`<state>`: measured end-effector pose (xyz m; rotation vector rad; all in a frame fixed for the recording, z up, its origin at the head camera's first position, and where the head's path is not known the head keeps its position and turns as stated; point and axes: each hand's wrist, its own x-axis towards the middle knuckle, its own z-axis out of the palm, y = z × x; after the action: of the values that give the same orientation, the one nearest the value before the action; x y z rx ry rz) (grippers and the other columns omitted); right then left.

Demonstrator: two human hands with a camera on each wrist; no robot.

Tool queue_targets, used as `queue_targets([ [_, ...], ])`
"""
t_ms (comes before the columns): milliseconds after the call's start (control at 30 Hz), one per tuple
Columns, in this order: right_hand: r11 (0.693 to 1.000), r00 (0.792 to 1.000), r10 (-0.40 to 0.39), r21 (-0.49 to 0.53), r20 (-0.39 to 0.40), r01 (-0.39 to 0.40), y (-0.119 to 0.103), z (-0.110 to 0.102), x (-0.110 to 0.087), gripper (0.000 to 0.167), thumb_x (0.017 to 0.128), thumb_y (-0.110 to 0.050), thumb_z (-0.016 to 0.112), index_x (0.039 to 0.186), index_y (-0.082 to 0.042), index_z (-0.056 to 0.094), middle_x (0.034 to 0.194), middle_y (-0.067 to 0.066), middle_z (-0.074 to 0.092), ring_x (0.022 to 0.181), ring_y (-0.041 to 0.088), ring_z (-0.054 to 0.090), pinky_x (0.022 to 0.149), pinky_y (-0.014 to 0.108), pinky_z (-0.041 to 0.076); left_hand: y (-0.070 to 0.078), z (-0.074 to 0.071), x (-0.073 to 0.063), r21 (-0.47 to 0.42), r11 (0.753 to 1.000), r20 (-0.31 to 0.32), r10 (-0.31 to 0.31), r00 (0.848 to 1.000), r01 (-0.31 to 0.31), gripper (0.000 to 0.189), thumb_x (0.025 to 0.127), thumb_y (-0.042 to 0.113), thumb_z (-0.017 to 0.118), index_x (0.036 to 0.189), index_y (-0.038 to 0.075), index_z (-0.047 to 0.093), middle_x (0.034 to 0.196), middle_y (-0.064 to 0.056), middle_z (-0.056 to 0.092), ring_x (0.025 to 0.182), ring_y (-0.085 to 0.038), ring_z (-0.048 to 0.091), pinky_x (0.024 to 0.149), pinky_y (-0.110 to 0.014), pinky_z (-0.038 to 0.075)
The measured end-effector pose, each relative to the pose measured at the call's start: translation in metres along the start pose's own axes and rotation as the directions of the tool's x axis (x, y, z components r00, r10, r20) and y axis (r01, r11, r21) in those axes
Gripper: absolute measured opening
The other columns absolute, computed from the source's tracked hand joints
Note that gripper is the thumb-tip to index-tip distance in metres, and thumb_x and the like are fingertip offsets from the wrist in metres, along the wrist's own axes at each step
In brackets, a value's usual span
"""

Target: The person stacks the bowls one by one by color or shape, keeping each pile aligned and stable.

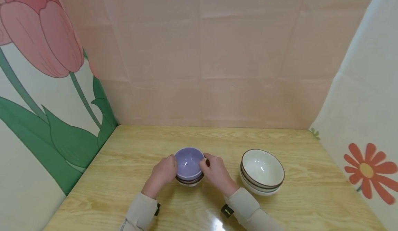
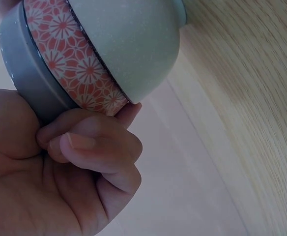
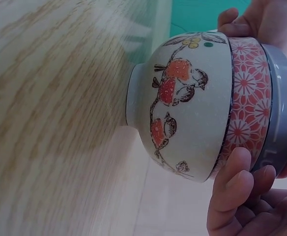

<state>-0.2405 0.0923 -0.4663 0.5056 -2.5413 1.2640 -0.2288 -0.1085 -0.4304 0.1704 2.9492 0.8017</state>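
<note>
A purple bowl (image 1: 188, 162) sits at the top of a small stack in the middle of the table. Beneath it, the right wrist view shows a red flower-patterned band (image 3: 246, 98) and a pale bowl wall painted with birds (image 3: 183, 113); whether band and wall belong to one bowl I cannot tell. My left hand (image 1: 164, 171) pinches the purple bowl's left rim, its fingers curled (image 2: 92, 142). On the opposite side my right hand (image 1: 216, 172) grips the rim between thumb and fingers. The stack's foot (image 3: 133, 96) is down at the tabletop.
To the right stands another stack of several bowls, the top one cream with a brown rim (image 1: 262, 168). All of this is on a wood-grain table (image 1: 140, 141). A pink sheet (image 1: 199, 58) hangs behind, with flower-printed sheets at both sides.
</note>
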Motion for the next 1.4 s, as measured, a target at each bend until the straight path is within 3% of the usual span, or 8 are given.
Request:
queue_targets([
  [200, 1.000, 1.000, 0.011, -0.008, 0.021, -0.011, -0.0003, -0.0017, 0.0026, 0.013, 0.088, -0.008, 0.053, 0.078, -0.010, 0.061, 0.056, -0.007, 0.041, 0.048, 0.005, 0.038, 0.043, 0.020, 0.030, 0.0013, -0.0018, 0.0016, 0.008, 1.000, -0.010, 0.008, 1.000, -0.008, 0.038, 0.105, 0.014, 0.035, 0.119, -0.013, 0.059, 0.085, -0.017, 0.064, 0.064, -0.023, 0.058, 0.053, -0.037, 0.050],
  [633, 0.999, 0.997, 0.032, -0.040, 0.073, -0.029, -0.0031, -0.0049, 0.0020, 0.016, 0.092, -0.009, 0.052, 0.078, -0.010, 0.060, 0.057, -0.007, 0.041, 0.050, 0.005, 0.039, 0.045, 0.021, 0.032, 0.0016, -0.0022, 0.0008, 0.051, 0.998, -0.031, 0.022, 0.999, -0.020, 0.037, 0.103, 0.013, 0.036, 0.115, -0.012, 0.061, 0.099, -0.024, 0.068, 0.078, -0.028, 0.064, 0.064, -0.048, 0.055],
  [867, 0.998, 0.998, 0.002, -0.069, 0.069, 0.003, -0.0036, -0.0052, 0.0024, 0.016, 0.093, -0.010, 0.051, 0.081, -0.010, 0.061, 0.057, -0.008, 0.041, 0.051, 0.004, 0.040, 0.046, 0.021, 0.033, 0.0020, -0.0038, 0.0018, 0.032, 0.999, -0.007, 0.012, 1.000, -0.012, 0.040, 0.104, 0.013, 0.035, 0.123, -0.015, 0.058, 0.106, -0.026, 0.068, 0.069, -0.023, 0.059, 0.057, -0.040, 0.052],
  [967, 0.997, 0.998, -0.003, -0.074, 0.069, 0.009, -0.0032, -0.0046, 0.0014, 0.016, 0.093, -0.011, 0.051, 0.082, -0.010, 0.063, 0.057, -0.008, 0.041, 0.051, 0.004, 0.041, 0.045, 0.022, 0.034, 0.0010, -0.0033, 0.0018, 0.034, 0.999, -0.004, 0.011, 1.000, -0.011, 0.041, 0.104, 0.013, 0.035, 0.125, -0.015, 0.056, 0.112, -0.027, 0.067, 0.075, -0.025, 0.063, 0.062, -0.042, 0.055],
  [1133, 0.997, 0.998, -0.003, -0.080, 0.068, 0.009, -0.0020, -0.0034, -0.0005, 0.015, 0.093, -0.011, 0.052, 0.083, -0.009, 0.063, 0.057, -0.007, 0.042, 0.052, 0.005, 0.043, 0.046, 0.022, 0.036, -0.0006, -0.0016, 0.0014, 0.040, 0.999, -0.008, 0.021, 1.000, -0.020, 0.041, 0.104, 0.013, 0.035, 0.125, -0.015, 0.057, 0.114, -0.029, 0.066, 0.087, -0.032, 0.067, 0.071, -0.049, 0.058],
  [1400, 0.996, 0.998, -0.001, -0.089, 0.069, 0.007, -0.0009, -0.0025, -0.0012, 0.016, 0.094, -0.011, 0.051, 0.085, -0.008, 0.064, 0.060, -0.005, 0.046, 0.056, 0.008, 0.046, 0.048, 0.023, 0.039, -0.0028, 0.0011, 0.0022, 0.045, 0.998, -0.013, 0.034, 0.999, -0.033, 0.041, 0.104, 0.014, 0.035, 0.124, -0.015, 0.057, 0.110, -0.028, 0.067, 0.082, -0.030, 0.066, 0.068, -0.048, 0.057],
])
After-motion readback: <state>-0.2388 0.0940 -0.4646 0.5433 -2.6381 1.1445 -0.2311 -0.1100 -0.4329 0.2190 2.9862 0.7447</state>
